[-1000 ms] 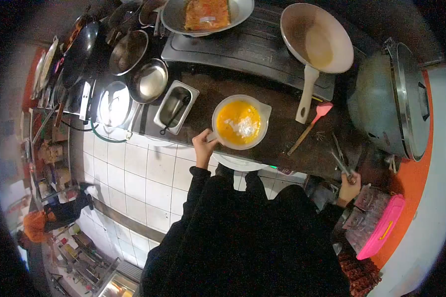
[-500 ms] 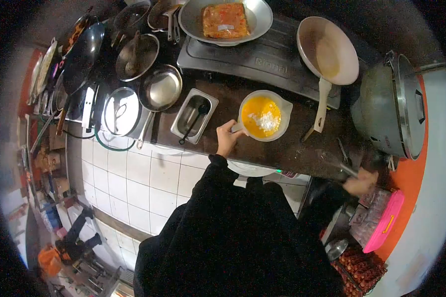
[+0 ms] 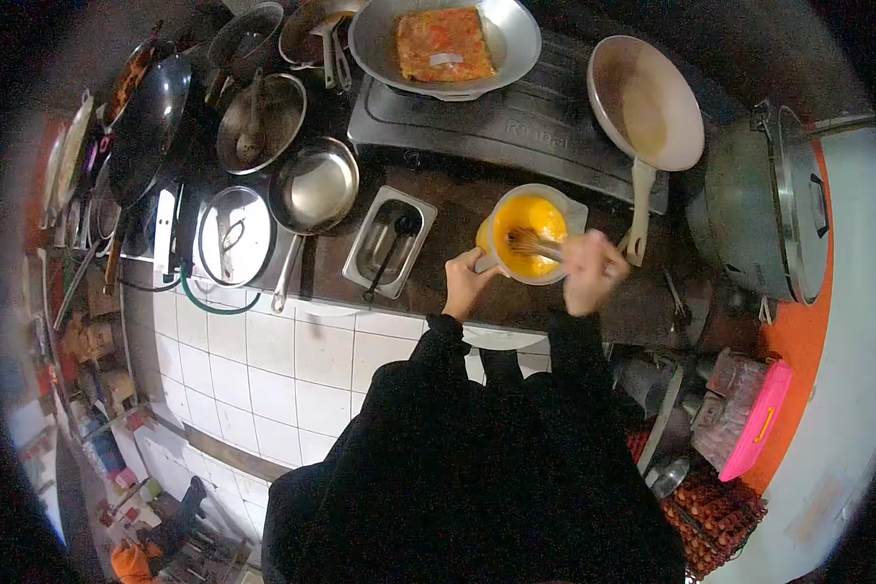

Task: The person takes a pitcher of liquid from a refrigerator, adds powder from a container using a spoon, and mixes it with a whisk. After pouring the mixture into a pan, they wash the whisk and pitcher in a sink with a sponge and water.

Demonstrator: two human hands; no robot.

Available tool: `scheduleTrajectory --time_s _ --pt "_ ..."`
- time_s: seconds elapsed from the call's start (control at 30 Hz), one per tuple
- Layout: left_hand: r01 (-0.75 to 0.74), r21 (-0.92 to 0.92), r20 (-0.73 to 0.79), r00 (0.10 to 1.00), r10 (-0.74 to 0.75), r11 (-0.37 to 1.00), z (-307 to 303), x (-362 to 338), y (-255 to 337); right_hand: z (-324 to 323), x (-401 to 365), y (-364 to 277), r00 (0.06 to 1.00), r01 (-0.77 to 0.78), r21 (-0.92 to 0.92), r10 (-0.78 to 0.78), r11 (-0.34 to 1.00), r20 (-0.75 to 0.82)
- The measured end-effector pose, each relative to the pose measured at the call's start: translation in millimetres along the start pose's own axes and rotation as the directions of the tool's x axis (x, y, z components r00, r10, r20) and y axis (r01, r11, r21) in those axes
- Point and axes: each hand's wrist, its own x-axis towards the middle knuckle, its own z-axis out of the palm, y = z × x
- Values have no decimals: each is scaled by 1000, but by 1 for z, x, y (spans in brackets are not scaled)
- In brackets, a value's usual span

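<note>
In front of the hob [image 3: 516,122], the left hand [image 3: 467,284] clamps the handle of the jug [image 3: 487,234] of egg [image 3: 545,216] and the right hand [image 3: 591,271] is closed round a whisk [image 3: 529,242] dipped in it; beating should go best with the jug held firm and strokes kept under the rim

Stove [image 3: 477,122]: raised brand lettering on the top panel, faint, apparently "Rinnai". No other text is legible.
</note>
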Motion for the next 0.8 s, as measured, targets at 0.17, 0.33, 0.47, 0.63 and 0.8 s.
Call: scheduleTrajectory --time_s 0.17,0.33,0.47,0.63,0.8 --pt "-94 -39 -81 993 91 995 9 -3 -17 8 12 -1 998 45 96 -41 994 -45" --pt "-78 -46 -48 996 76 996 5 -7 -11 4 11 31 990 -32 29 28 999 137" --pt "-73 -71 -69 995 69 995 6 2 -9 5 24 -4 991 89 262 -59 961 -120" --pt "-62 -78 -88 995 55 995 8 -2 -9 17 37 3 992 -120 107 124 987 -34" --pt "-52 -34 -24 998 51 998 3 -2 -6 12 13 36 996 -76 150 67 986 66"
